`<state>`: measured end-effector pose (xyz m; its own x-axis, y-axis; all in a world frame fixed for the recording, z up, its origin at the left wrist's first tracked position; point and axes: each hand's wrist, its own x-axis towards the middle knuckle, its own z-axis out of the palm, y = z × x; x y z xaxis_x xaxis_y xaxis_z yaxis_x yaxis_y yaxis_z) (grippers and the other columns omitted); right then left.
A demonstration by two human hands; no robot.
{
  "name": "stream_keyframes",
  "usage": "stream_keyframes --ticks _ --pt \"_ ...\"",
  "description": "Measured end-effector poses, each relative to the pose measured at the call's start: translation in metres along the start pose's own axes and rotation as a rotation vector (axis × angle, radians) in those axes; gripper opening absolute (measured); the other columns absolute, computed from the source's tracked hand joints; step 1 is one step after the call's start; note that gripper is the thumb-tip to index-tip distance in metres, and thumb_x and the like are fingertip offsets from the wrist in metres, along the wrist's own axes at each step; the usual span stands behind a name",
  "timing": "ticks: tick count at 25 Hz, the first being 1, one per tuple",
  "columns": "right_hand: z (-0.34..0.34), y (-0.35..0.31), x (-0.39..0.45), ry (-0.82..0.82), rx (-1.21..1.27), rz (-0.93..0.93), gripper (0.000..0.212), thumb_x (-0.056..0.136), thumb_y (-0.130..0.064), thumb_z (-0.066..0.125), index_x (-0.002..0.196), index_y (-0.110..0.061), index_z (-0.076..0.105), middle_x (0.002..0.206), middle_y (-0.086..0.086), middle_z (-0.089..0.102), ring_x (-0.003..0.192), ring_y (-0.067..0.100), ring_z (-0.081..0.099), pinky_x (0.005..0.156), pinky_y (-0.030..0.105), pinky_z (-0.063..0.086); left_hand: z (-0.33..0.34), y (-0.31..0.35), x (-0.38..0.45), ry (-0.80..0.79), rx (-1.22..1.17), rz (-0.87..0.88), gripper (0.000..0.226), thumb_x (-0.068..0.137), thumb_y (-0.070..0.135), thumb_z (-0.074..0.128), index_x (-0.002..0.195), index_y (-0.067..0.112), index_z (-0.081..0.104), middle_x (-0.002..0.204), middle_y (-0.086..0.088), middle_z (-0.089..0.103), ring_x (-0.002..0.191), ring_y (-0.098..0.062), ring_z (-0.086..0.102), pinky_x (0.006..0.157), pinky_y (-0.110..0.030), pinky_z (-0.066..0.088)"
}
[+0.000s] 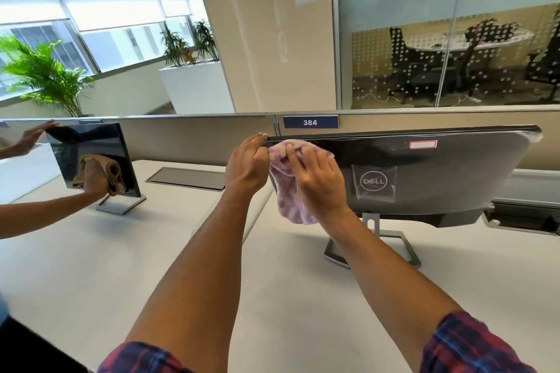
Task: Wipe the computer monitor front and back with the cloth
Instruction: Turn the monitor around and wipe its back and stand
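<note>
A grey monitor (448,182) stands on the white desk (272,297) with its back toward me, a round logo at its centre. My left hand (247,165) grips the monitor's upper left corner. My right hand (318,179) presses a purple-and-white cloth (285,188) flat against the back panel near that corner; the cloth hangs down below my palm. The screen side faces away and is hidden.
At the left, another person's hands wipe a second monitor (100,157) with a tan cloth (109,174). A cable hatch (186,178) is set into the desk. A partition with a "384" label (310,122) runs behind. The monitor's stand (375,244) rests on the desk.
</note>
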<state>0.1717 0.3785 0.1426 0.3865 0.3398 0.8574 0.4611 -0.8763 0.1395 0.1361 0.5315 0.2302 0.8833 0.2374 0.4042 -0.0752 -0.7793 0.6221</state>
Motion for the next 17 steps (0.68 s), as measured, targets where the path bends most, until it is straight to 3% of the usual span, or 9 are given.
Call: stream_keyframes --ticks 4,9,13,16,17 --pt "0.034 -0.010 -0.025 -0.152 -0.123 -0.381 0.059 0.092 -0.014 0.057 0.146 -0.004 0.035 0.117 0.021 0.050 0.094 0.035 0.053 0.075 0.047 0.051 0.003 0.000 0.001 0.005 -0.004 0.003 0.069 0.079 0.030 0.028 0.141 0.017 0.056 0.150 0.001 0.049 0.140 -0.012 0.040 0.118 -0.030 0.028" --pt "0.074 -0.013 -0.077 -0.420 -0.007 -0.421 0.061 0.077 -0.012 0.080 0.129 -0.020 0.048 0.111 0.017 0.055 0.092 0.035 0.055 0.072 0.046 0.050 0.009 -0.005 -0.001 0.053 -0.006 0.016 0.064 0.083 0.030 0.029 0.140 0.019 0.057 0.149 0.002 0.050 0.137 -0.014 0.043 0.114 -0.028 0.031" --pt "0.047 -0.010 -0.034 -0.064 -0.008 -0.333 0.044 0.099 -0.023 0.056 0.138 -0.006 0.049 0.114 0.013 0.056 0.096 0.029 0.055 0.079 0.041 0.049 0.015 -0.003 -0.002 0.112 -0.015 -0.003 0.064 0.082 0.030 0.030 0.138 0.019 0.058 0.148 0.003 0.052 0.134 -0.014 0.046 0.113 -0.030 0.035" --pt "0.033 0.006 -0.004 0.050 -0.038 -0.226 0.042 0.105 -0.018 0.033 0.139 -0.001 0.052 0.114 0.012 0.058 0.098 0.028 0.055 0.083 0.039 0.049 0.021 0.001 -0.003 0.151 0.000 0.001 0.066 0.079 0.030 0.031 0.137 0.017 0.059 0.147 0.002 0.052 0.133 -0.016 0.047 0.110 -0.030 0.038" --pt "0.034 0.008 -0.007 0.078 -0.048 -0.263 0.040 0.104 -0.015 0.035 0.139 -0.001 0.051 0.113 0.012 0.058 0.097 0.027 0.055 0.083 0.039 0.049 0.023 0.002 -0.004 0.164 0.002 0.003 0.066 0.079 0.029 0.032 0.137 0.017 0.059 0.147 0.002 0.052 0.132 -0.016 0.048 0.109 -0.030 0.038"
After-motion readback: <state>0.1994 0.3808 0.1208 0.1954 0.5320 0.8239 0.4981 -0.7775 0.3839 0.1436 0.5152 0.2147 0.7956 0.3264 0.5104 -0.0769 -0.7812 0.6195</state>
